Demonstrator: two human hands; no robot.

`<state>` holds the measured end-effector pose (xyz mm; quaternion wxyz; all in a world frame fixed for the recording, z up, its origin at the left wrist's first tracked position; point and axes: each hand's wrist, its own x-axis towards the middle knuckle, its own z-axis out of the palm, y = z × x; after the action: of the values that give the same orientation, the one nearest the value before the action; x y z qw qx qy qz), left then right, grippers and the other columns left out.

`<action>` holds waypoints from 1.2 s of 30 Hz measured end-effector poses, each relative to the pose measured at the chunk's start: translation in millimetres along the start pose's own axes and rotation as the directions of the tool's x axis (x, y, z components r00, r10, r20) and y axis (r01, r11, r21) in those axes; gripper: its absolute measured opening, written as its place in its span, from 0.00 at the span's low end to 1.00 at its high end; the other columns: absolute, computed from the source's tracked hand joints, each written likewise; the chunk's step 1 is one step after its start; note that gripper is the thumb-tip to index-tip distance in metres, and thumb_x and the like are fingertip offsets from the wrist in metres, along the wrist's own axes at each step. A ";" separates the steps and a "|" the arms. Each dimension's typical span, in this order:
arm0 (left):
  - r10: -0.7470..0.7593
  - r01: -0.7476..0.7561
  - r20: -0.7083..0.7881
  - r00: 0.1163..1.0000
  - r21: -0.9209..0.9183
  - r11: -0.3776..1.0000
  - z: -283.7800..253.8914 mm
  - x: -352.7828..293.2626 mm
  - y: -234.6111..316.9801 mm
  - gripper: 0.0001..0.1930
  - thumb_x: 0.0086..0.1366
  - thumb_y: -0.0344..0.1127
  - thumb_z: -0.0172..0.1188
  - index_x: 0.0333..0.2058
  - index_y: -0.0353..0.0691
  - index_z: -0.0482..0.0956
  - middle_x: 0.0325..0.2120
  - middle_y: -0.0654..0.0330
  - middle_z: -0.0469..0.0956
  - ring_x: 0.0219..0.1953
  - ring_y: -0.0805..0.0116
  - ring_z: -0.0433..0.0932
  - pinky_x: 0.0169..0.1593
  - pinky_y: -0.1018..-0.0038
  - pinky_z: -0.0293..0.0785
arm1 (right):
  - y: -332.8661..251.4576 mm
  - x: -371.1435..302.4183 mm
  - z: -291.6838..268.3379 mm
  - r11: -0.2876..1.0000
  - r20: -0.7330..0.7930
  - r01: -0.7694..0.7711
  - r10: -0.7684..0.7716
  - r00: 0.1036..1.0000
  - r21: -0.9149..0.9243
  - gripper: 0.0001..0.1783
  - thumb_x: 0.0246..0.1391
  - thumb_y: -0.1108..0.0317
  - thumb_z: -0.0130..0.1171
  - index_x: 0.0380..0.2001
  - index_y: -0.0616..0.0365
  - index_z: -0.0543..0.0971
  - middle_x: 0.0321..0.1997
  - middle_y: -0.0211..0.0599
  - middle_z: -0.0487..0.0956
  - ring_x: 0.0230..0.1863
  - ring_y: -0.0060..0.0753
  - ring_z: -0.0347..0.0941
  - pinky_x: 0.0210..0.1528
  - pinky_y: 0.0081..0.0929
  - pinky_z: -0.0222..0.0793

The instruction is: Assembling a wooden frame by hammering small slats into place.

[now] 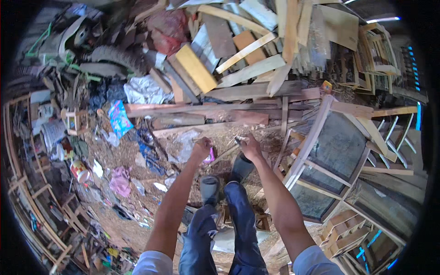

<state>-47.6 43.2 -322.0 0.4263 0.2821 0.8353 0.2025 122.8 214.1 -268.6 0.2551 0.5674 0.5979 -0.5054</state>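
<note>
Both my arms reach forward over the littered floor, with the hands apart. My left hand (201, 148) is closed, its fingers curled in. A bright pink-purple item (210, 156) shows just beside it; whether the fingers hold it I cannot tell. My right hand (250, 147) pinches a small dark object (238, 140), too small to name. Beyond the hands, a long reddish-brown plank (183, 109) lies crosswise among other boards. Crumpled clear plastic (185, 137) lies left of my left hand. Below my hands are my dark shoes, the left shoe (210, 189) and right shoe (242, 167).
A heap of boards (197, 68) rises ahead. A wood-framed panel (327, 156) leans at the right, near stacked wooden frames. At the left are a motorcycle tyre (114, 57), a blue patterned packet (119, 120), a pink cloth (120, 181) and scattered scraps.
</note>
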 end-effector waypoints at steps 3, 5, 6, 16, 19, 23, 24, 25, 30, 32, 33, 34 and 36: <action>0.019 -0.046 0.121 0.992 0.224 0.974 -21.4 61.8 32.4 0.09 0.56 0.31 0.51 0.34 0.37 0.77 0.31 0.44 0.78 0.37 0.46 0.77 0.41 0.60 0.73 | -12.9 31.4 -47.3 0.988 -0.161 0.127 -0.139 0.977 -0.084 0.26 0.56 0.62 0.53 0.56 0.62 0.64 0.52 0.54 0.72 0.51 0.53 0.70 0.54 0.40 0.66; 0.261 -0.289 0.124 0.957 0.428 0.856 -32.7 106.6 44.0 0.09 0.57 0.31 0.50 0.35 0.35 0.74 0.35 0.39 0.76 0.38 0.45 0.77 0.41 0.55 0.74 | -23.1 56.3 -78.7 0.977 -0.196 0.175 -0.197 0.961 -0.124 0.27 0.55 0.64 0.53 0.55 0.64 0.63 0.51 0.60 0.71 0.53 0.54 0.69 0.54 0.40 0.66; 0.280 -0.300 0.110 0.954 0.392 0.869 -33.1 125.8 59.6 0.09 0.57 0.30 0.49 0.35 0.34 0.74 0.33 0.39 0.76 0.37 0.44 0.77 0.41 0.55 0.74 | -26.9 67.0 -98.6 0.971 -0.209 0.138 -0.179 0.961 -0.197 0.27 0.54 0.64 0.54 0.55 0.64 0.63 0.51 0.60 0.71 0.52 0.54 0.69 0.54 0.41 0.66; 0.524 -0.506 -0.007 0.852 0.246 0.826 -50.5 304.4 173.9 0.29 0.54 0.31 0.58 0.54 0.33 0.60 0.46 0.44 0.70 0.49 0.43 0.71 0.51 0.58 0.71 | -155.4 198.8 -239.7 0.812 -0.580 0.165 -0.527 0.621 -0.560 0.21 0.54 0.62 0.52 0.49 0.61 0.69 0.47 0.59 0.72 0.48 0.59 0.70 0.48 0.47 0.68; 0.557 -0.532 -0.039 0.830 0.245 0.810 -32.8 323.8 180.7 0.29 0.53 0.33 0.61 0.53 0.35 0.62 0.45 0.45 0.70 0.51 0.44 0.69 0.52 0.57 0.68 | -178.4 255.2 -249.8 0.932 -0.667 0.283 -0.361 0.652 -0.228 0.20 0.52 0.59 0.54 0.45 0.59 0.73 0.42 0.57 0.76 0.44 0.58 0.73 0.47 0.46 0.69; 0.466 -0.472 0.096 0.880 0.055 0.880 -49.4 323.8 170.5 0.27 0.51 0.37 0.66 0.48 0.38 0.65 0.44 0.46 0.70 0.46 0.45 0.71 0.48 0.58 0.69 | -186.3 268.2 -226.1 0.906 -0.704 0.370 -0.127 0.698 0.204 0.21 0.50 0.57 0.59 0.41 0.63 0.77 0.38 0.52 0.79 0.38 0.48 0.78 0.43 0.39 0.73; 0.504 -0.506 0.048 0.862 0.123 0.854 -65.3 317.7 154.5 0.26 0.51 0.35 0.66 0.48 0.38 0.66 0.44 0.47 0.70 0.47 0.45 0.70 0.49 0.58 0.68 | -197.0 247.3 -203.4 0.787 -0.678 0.425 -0.012 0.735 0.446 0.23 0.50 0.60 0.60 0.45 0.66 0.74 0.35 0.50 0.80 0.36 0.44 0.78 0.41 0.37 0.74; 0.557 -0.549 -0.002 0.830 0.166 0.819 -75.5 302.8 153.9 0.25 0.51 0.34 0.65 0.48 0.38 0.67 0.44 0.47 0.69 0.48 0.45 0.69 0.50 0.58 0.67 | -198.6 220.9 -198.4 0.624 -0.640 0.457 0.091 0.763 0.634 0.25 0.51 0.62 0.60 0.48 0.68 0.71 0.33 0.48 0.80 0.34 0.39 0.79 0.39 0.34 0.75; 0.682 -0.680 0.106 0.724 0.279 0.678 -130.9 226.5 189.7 0.24 0.51 0.27 0.60 0.49 0.41 0.68 0.45 0.48 0.70 0.50 0.47 0.67 0.52 0.57 0.64 | -147.0 100.3 -198.3 0.235 -0.427 0.377 0.216 0.878 0.896 0.28 0.52 0.78 0.52 0.57 0.66 0.59 0.45 0.49 0.71 0.32 0.39 0.77 0.32 0.34 0.80; 0.702 -0.689 0.110 0.703 0.347 0.636 -163.1 193.2 186.8 0.23 0.52 0.27 0.59 0.48 0.41 0.68 0.45 0.49 0.71 0.49 0.48 0.68 0.53 0.57 0.63 | -146.1 46.0 -173.6 0.064 -0.393 0.390 0.257 0.883 0.919 0.29 0.53 0.75 0.54 0.57 0.64 0.59 0.43 0.48 0.72 0.32 0.37 0.77 0.32 0.33 0.78; 0.715 -0.707 0.146 0.684 0.374 0.600 -171.7 173.5 195.6 0.22 0.52 0.27 0.59 0.48 0.40 0.68 0.45 0.50 0.72 0.48 0.48 0.69 0.52 0.57 0.63 | -128.4 20.8 -168.0 0.044 -0.383 0.386 0.276 0.882 0.921 0.29 0.54 0.71 0.56 0.57 0.64 0.59 0.43 0.48 0.73 0.31 0.35 0.77 0.31 0.32 0.77; 0.690 -0.718 0.210 0.693 0.287 0.634 -176.1 156.4 199.5 0.22 0.53 0.28 0.59 0.48 0.40 0.68 0.44 0.50 0.72 0.47 0.49 0.69 0.52 0.57 0.63 | -104.7 -0.7 -151.4 0.174 -0.502 0.471 0.323 0.803 0.865 0.29 0.53 0.71 0.57 0.56 0.63 0.59 0.43 0.47 0.73 0.31 0.35 0.77 0.31 0.32 0.77; 0.675 -0.749 0.328 0.661 0.228 0.623 -191.0 125.8 213.5 0.21 0.55 0.31 0.59 0.49 0.41 0.68 0.42 0.50 0.73 0.46 0.49 0.71 0.51 0.58 0.64 | -86.0 -56.9 -136.1 0.284 -0.614 0.545 0.390 0.686 0.789 0.29 0.53 0.71 0.58 0.56 0.62 0.59 0.42 0.47 0.73 0.30 0.36 0.76 0.31 0.33 0.77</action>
<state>-201.7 267.5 -167.8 0.3399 0.6804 0.6251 0.1751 91.6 325.2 -142.7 -0.4224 0.7136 0.2480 -0.5009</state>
